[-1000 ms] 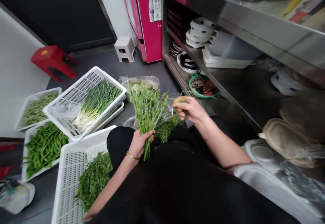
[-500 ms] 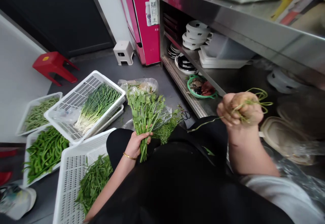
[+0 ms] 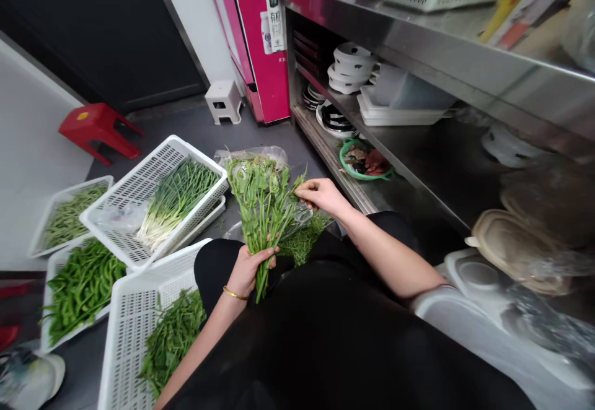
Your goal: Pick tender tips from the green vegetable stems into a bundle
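Observation:
My left hand (image 3: 253, 267) is wrapped round the lower stems of a bunch of leafy greens (image 3: 260, 199), which look like pea shoots. The bunch stands upright above my lap with its leaves at the top. At its right edge, my right hand (image 3: 318, 193) pinches a thin shoot (image 3: 300, 181) between thumb and forefinger. Below the bunch, a pile of thin green trimmings (image 3: 304, 236) lies on clear plastic. More leafy greens (image 3: 174, 339) lie in a white basket (image 3: 127, 317) beside my left forearm.
To the left, white baskets hold scallions (image 3: 179, 196), green peppers (image 3: 86, 283) and green beans (image 3: 74, 215). A red stool (image 3: 100, 128) and a white stool (image 3: 224, 101) stand behind. Steel shelves (image 3: 418, 44) with dishes and a green colander (image 3: 365, 159) line the right side.
My right hand has come from the far right, where it was closed round curly green strands, to the bunch's right edge. Those strands are out of it. My left hand keeps its grip.

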Motion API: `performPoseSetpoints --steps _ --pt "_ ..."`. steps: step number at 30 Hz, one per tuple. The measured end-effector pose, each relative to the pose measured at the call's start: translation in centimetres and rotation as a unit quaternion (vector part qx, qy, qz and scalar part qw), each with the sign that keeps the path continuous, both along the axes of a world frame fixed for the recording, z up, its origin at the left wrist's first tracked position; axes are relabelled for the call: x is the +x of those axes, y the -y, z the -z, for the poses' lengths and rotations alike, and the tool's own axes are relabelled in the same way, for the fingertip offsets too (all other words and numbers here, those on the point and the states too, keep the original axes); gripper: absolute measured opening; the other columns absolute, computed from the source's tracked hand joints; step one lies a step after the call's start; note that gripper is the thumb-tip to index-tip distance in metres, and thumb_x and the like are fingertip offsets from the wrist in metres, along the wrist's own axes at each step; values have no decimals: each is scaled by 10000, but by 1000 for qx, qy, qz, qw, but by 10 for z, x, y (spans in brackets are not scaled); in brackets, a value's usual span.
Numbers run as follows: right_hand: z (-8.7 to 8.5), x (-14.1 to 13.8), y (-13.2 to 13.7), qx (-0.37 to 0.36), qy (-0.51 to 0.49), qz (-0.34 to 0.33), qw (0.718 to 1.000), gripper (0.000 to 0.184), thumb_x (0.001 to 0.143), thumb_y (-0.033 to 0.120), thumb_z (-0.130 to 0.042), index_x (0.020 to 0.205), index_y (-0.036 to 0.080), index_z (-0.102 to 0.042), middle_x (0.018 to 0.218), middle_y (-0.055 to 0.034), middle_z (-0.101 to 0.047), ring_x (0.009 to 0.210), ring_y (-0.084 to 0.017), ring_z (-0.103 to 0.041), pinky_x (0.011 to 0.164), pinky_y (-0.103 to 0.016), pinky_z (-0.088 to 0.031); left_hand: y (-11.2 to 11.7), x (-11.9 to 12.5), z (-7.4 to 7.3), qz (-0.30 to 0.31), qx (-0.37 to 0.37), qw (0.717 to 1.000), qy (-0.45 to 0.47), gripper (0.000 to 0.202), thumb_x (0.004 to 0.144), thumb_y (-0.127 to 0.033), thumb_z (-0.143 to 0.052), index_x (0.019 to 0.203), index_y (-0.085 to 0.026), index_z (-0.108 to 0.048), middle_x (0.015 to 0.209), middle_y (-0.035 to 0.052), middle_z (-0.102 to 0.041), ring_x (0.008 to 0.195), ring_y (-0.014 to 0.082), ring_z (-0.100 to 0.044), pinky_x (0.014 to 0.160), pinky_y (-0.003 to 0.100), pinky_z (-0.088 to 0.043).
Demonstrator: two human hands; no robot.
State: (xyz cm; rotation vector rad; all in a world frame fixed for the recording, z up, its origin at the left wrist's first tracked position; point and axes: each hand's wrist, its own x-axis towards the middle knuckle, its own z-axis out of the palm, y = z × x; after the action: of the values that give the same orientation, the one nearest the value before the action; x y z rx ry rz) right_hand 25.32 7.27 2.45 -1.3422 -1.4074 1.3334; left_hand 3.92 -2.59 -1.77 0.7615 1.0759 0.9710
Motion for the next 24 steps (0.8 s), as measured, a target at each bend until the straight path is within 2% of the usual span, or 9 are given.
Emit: performPoseSetpoints --steps 5,8,14,18,20,22,24 --pt "3 -14 -3 -27 -41 -4 999 278 621 363 -692 610 126 -547 515 17 -553 378 -53 -472 325 -153 -318 1 -1 3 9 -1 1000 -18 267 619 -205 -729 844 -75 -667 653 68 -657 445 86 -518 453 218 -415" --pt "4 -15 2 -17 -52 5 998 256 634 348 -679 673 117 -576 520 24 -542 380 -55 -470 338 -160 -330 0 -2 5 -6 -12 1000 0 290 633 -204 -722 888 -82 -656 700 76 -669 456 88 -530 459 220 -422" --pt "6 -5 8 3 -116 -10 993 259 663 362 -657 748 129 -580 524 45 -508 402 -59 -469 372 -170 -356 -4 -2 7 -30 -32 998 55 505 623 -186 -730 1105 -126 -589 784 83 -686 481 93 -551 481 228 -438" --pt "8 6 9 -26 -77 -6 997 298 688 399 -627 804 130 -574 565 23 -542 402 -69 -475 375 -181 -349 -5 0 8 -57 -45 995 66 559 593 -168 -749 1124 -128 -580 775 74 -684 487 95 -554 479 228 -442" --pt "4 8 13 25 -26 41 999 286 719 408 -596 798 135 -571 556 27 -530 412 -68 -464 402 -186 -347 -5 1 9 -69 -47 995 60 575 589 -166 -752 1135 -130 -575 767 69 -682 487 96 -554 473 228 -440" --pt "-4 5 20 127 34 79 988 255 750 394 -568 764 140 -581 562 26 -523 459 -67 -456 464 -191 -355 -5 3 9 -78 -47 995 50 589 585 -168 -756 1143 -129 -571 755 63 -680 482 95 -550 465 227 -434" --pt "-11 -4 24 200 92 64 973 246 771 375 -549 731 139 -607 591 16 -546 515 -70 -450 526 -195 -353 -5 4 10 -77 -44 995 39 595 586 -173 -758 1149 -127 -572 752 61 -681 478 93 -544 468 228 -430"
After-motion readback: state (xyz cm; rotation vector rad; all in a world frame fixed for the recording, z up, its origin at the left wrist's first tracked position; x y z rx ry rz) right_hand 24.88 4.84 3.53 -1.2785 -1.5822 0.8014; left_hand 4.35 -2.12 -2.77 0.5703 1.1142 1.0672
